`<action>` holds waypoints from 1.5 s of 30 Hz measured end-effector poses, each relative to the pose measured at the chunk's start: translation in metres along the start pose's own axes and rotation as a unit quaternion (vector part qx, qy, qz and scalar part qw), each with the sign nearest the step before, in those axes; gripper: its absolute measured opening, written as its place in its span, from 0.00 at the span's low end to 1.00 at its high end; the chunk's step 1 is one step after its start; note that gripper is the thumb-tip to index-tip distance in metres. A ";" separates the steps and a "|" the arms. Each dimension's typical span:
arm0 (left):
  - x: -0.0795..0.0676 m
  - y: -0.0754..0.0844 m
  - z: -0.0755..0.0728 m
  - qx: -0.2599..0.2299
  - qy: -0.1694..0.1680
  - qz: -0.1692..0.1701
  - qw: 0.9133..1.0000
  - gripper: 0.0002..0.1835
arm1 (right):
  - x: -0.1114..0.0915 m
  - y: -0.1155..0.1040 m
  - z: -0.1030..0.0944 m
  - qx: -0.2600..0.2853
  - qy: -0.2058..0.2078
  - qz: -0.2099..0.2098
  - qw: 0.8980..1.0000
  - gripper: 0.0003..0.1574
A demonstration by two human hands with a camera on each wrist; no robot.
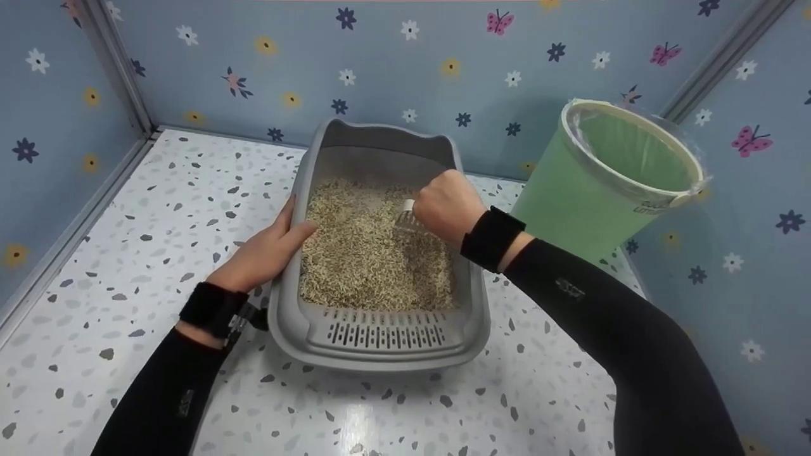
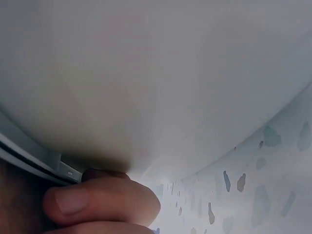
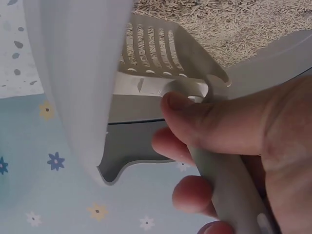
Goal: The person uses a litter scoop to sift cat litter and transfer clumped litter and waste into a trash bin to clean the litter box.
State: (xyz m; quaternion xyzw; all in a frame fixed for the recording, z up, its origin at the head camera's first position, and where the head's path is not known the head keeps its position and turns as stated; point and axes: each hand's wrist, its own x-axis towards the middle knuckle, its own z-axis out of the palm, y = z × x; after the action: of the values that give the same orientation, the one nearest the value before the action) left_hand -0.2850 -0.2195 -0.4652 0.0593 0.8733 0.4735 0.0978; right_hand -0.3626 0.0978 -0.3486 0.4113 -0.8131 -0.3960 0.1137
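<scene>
A grey litter box [image 1: 380, 358] stands on the speckled floor, with pale pellet litter [image 1: 361, 259] spread across its bottom. My left hand [image 1: 263, 250] grips its left wall, thumb over the rim; in the left wrist view the curled fingers [image 2: 107, 202] lie against the outside of the box. In my right hand [image 1: 450, 206] is a slotted litter scoop [image 3: 153, 48], its grey handle wrapped by the fingers and the thumb pressed along the top. The scoop's head is low over the litter on the right side, and pellets show through its slots.
At the back right stands a green bin [image 1: 564, 196] with a clear plastic liner, close to the right forearm. Flower-patterned walls [image 1: 405, 69] border the floor at the back and both sides. Speckled floor [image 1: 146, 253] extends left of the box.
</scene>
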 end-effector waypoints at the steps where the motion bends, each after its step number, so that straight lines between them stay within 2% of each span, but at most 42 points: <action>1: 0.000 0.000 -0.001 0.000 0.000 -0.001 1.000 0.51 | 0.000 0.001 0.000 0.002 -0.002 0.001 1.000 0.25; 5: 0.000 0.000 -0.001 -0.004 -0.002 0.000 1.000 0.52 | 0.000 0.001 0.001 0.019 -0.002 0.016 1.000 0.24; 9: -0.001 0.000 0.000 -0.009 0.000 0.004 1.000 0.53 | 0.001 -0.004 0.004 0.044 0.027 0.039 0.998 0.24; 13: -0.001 0.001 0.000 -0.014 -0.001 0.002 1.000 0.53 | 0.002 -0.015 0.007 0.068 0.059 0.042 0.995 0.19; 19: -0.001 0.001 -0.001 -0.012 0.002 0.003 1.000 0.53 | 0.001 -0.036 0.005 0.075 0.080 0.040 0.993 0.13; 27: -0.001 0.000 -0.001 -0.014 0.002 0.001 1.000 0.53 | -0.005 -0.053 -0.001 0.127 0.068 0.028 0.989 0.13; 31: -0.001 0.001 -0.001 -0.015 -0.001 -0.004 1.000 0.54 | -0.005 -0.049 0.000 0.124 0.077 0.056 0.988 0.13; 34: -0.001 0.001 0.000 -0.018 -0.003 -0.004 1.000 0.54 | -0.003 -0.040 0.000 0.160 0.082 0.093 0.979 0.12; 36: -0.001 0.001 0.000 -0.016 -0.004 0.000 1.000 0.54 | -0.003 -0.033 0.000 0.215 0.078 0.119 0.966 0.09; 38: -0.001 0.001 -0.001 -0.014 -0.004 0.003 1.000 0.53 | -0.003 -0.028 -0.001 0.293 0.064 0.140 0.944 0.10; 40: -0.001 0.001 -0.001 -0.010 -0.003 0.003 1.000 0.53 | -0.002 -0.025 -0.002 0.380 0.037 0.153 0.912 0.13; 42: -0.002 0.000 -0.002 -0.007 -0.004 0.002 1.000 0.53 | -0.001 -0.025 -0.003 0.463 0.001 0.156 0.873 0.16; 43: -0.002 0.000 -0.002 -0.007 -0.005 0.000 1.000 0.53 | 0.000 -0.026 -0.003 0.499 -0.019 0.154 0.852 0.17; 45: -0.002 0.000 -0.002 -0.008 -0.005 -0.002 1.000 0.52 | 0.001 -0.030 -0.003 0.551 -0.050 0.146 0.820 0.19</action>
State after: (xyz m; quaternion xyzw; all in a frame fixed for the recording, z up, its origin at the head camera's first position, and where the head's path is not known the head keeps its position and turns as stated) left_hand -0.2838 -0.2214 -0.4640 0.0591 0.8692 0.4799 0.1036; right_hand -0.3441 0.0851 -0.3686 0.2618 -0.9507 0.1188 -0.1164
